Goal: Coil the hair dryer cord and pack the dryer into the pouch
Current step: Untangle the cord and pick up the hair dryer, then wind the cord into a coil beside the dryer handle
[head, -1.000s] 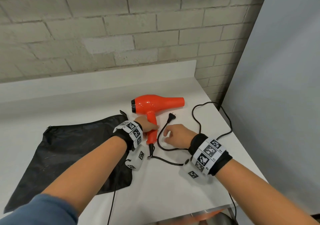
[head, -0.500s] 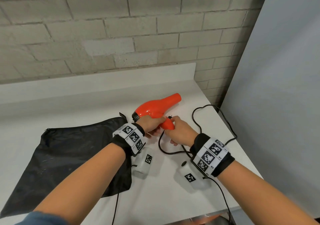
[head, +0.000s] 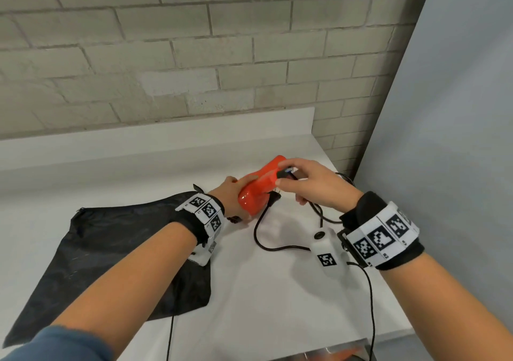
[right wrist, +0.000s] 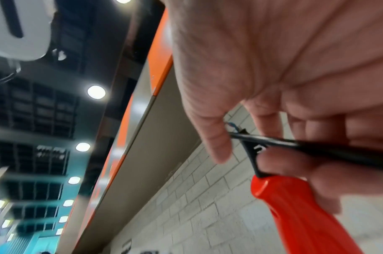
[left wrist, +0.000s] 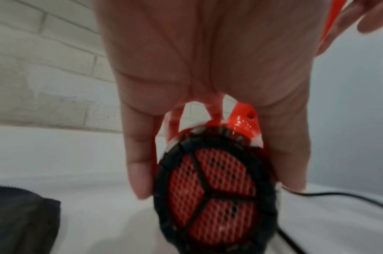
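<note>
White counter point(head: 249, 291) under me: my left hand point(head: 230, 194) grips the red dryer point(head: 256, 191) by its body, handle tipped up and away. My right hand point(head: 313, 185) pinches the cord point(head: 280, 174) at the handle's end, slack trailing right. Pouch point(head: 111, 249) lies flat, left, nearer my left hand.

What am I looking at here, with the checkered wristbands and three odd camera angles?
No machine here: a person works with bare hands, and the patterned bands carry small wrist cameras. The wide picture comes from a camera on the head; the two close ones look along each hand. On the white counter lies a flat black pouch. The left hand grips the body of an orange hair dryer; its own camera shows the dryer's black rear grille. The right hand pinches the black cord where it leaves the dryer's handle, shown closer by the right wrist camera. The rest of the cord trails loose over the counter, not yet coiled.
</note>
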A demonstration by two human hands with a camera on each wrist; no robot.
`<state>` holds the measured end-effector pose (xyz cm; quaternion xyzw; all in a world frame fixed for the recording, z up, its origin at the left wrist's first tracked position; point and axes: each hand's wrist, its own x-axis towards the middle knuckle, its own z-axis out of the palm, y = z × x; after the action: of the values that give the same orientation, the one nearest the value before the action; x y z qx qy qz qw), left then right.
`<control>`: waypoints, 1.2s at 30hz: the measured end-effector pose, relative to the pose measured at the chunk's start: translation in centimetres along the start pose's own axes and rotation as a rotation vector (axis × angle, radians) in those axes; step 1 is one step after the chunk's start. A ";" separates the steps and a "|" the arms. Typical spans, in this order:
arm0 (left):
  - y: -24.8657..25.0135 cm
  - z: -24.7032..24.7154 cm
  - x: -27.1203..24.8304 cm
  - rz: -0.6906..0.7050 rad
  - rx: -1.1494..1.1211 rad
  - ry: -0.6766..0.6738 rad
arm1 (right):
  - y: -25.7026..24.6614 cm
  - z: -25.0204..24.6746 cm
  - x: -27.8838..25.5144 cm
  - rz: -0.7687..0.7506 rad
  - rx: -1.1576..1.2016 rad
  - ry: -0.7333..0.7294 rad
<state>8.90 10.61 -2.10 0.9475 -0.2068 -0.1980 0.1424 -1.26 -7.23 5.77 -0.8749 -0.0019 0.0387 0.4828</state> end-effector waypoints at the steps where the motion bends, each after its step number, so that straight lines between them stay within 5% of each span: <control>1: 0.1 0.0 -0.4 0.006 -0.006 -0.017 | 0.0 -0.1 0.1 -0.066 -0.073 0.070; 5: 0.7 0.4 -2.3 0.046 -0.059 -0.099 | -0.1 0.0 0.5 -0.198 -0.182 0.260; 12: 0.6 0.8 -4.6 0.095 -0.131 -0.229 | -0.8 0.8 0.6 -0.262 -0.179 0.255; 15: 1.2 -1.0 -5.0 0.218 -0.195 -0.002 | -1.1 1.3 0.7 -0.280 -0.150 0.225; 18: 2.8 -3.4 -5.8 0.399 -0.636 0.290 | -1.3 1.6 0.8 -0.299 -0.113 0.216; 23: 4.6 -5.3 -6.4 0.650 -0.780 0.263 | -1.5 1.7 0.7 -0.324 -0.089 0.227; 32: 4.8 -5.9 -4.9 0.604 -0.846 0.335 | -0.6 3.0 -0.4 -0.401 -0.164 0.473; 36: 4.5 -6.3 -4.4 0.583 -0.796 0.398 | -0.9 2.2 -0.6 -0.522 -0.445 0.538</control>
<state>6.44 9.88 6.41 0.7425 -0.3394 -0.0300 0.5768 -2.02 -4.91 5.39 -0.9068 -0.1056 -0.3152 0.2592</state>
